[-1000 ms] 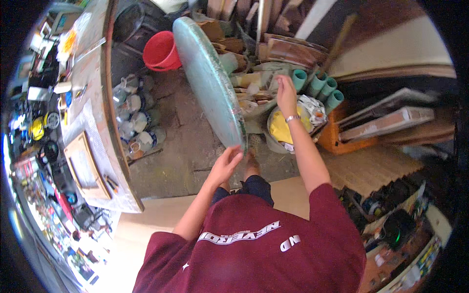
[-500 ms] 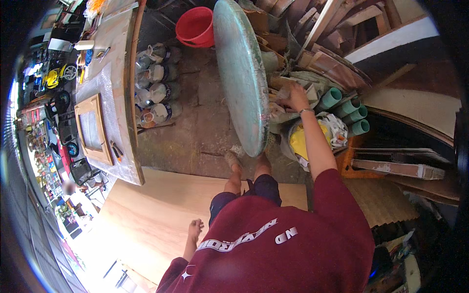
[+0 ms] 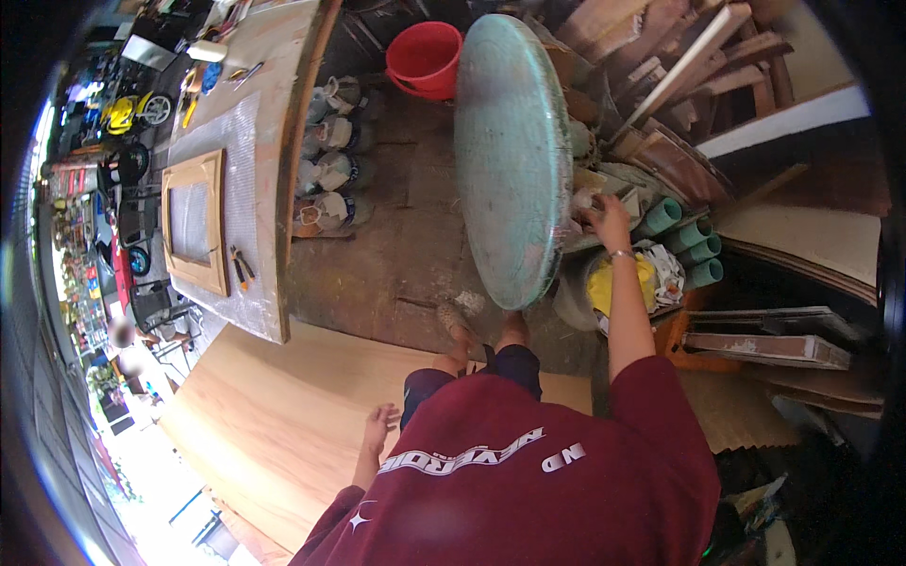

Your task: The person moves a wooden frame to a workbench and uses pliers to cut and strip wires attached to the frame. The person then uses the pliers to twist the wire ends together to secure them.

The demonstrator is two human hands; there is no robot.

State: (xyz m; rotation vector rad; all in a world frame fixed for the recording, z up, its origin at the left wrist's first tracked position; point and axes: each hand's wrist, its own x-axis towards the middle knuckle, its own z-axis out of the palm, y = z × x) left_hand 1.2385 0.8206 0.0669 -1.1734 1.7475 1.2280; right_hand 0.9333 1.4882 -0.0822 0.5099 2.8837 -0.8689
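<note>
My right arm reaches forward, and my right hand (image 3: 609, 222) is beside the right edge of a round, worn green tabletop (image 3: 510, 160) standing on edge. Its fingers are bent around something small and pale that I cannot make out, over a pile of scraps. Below that hand is a bucket-like container holding a yellow bag (image 3: 623, 286) and crumpled white plastic. Several green pipes (image 3: 694, 247) lie just right of the wrist. My left hand (image 3: 380, 424) hangs free with loosely bent, parted fingers, above a light plywood sheet (image 3: 293, 396).
On the left, a workbench (image 3: 269, 57) carries a wooden frame (image 3: 215, 226), pliers (image 3: 242, 268) and bubble wrap. Large plastic bottles (image 3: 330, 173) stand beside it, near a red bucket (image 3: 424, 61). Wood offcuts (image 3: 661, 75) crowd the far right. A low orange crate (image 3: 684, 330) sits nearer.
The view has turned, so the scene sits further right and slightly lower. My right hand stays at the pile by the tabletop's edge. The left hand's fingers look a little more spread.
</note>
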